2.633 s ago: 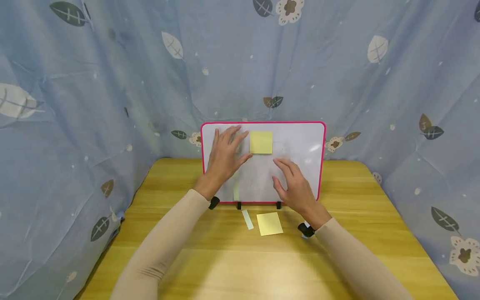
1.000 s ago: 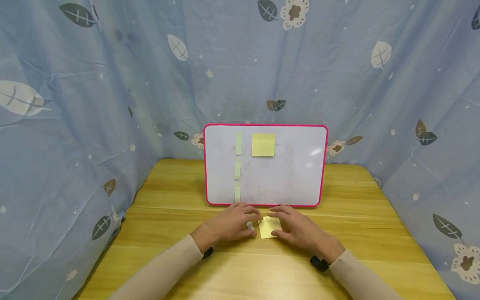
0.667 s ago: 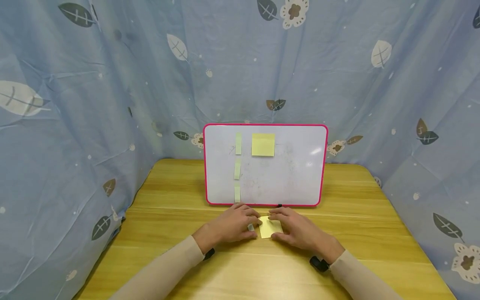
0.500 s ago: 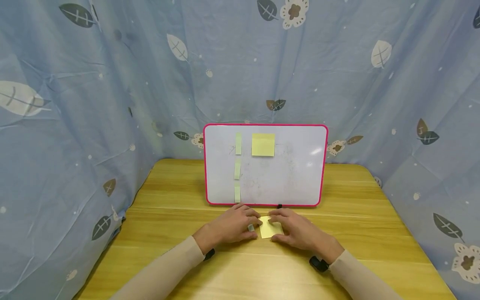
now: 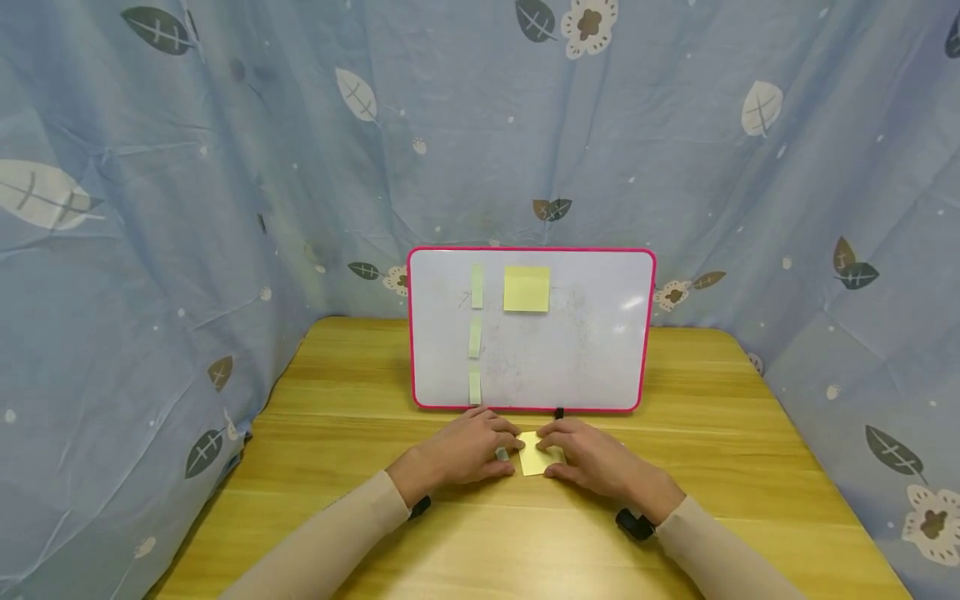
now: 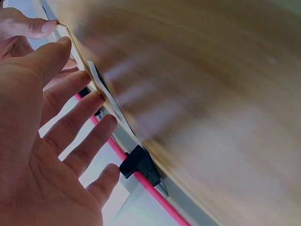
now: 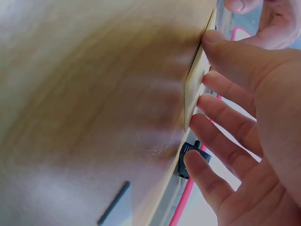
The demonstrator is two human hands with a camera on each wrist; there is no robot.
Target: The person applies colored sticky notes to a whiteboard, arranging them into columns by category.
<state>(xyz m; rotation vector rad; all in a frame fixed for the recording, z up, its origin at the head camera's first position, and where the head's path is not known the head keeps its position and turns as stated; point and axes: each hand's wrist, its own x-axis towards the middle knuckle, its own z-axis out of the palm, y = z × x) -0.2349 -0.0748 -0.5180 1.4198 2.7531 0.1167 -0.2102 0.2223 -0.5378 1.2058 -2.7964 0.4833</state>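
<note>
Looking down at the desk (image 5: 495, 542), we see a yellow note (image 5: 531, 463) lying between the left hand (image 5: 465, 452) and the right hand (image 5: 606, 460), just in front of the board (image 5: 585, 354). The right fingers (image 7: 230, 92), relaxed and unclenched, rest at the note with the thumb (image 7: 235, 55) on its near edge, while the left fingers (image 6: 77, 113), loosely spread and grasping nothing, partly hide a strip (image 5: 502, 455) beside it. On the board, we count three green strips (image 5: 476, 337) in a column, left of a second note (image 5: 527, 289).
</note>
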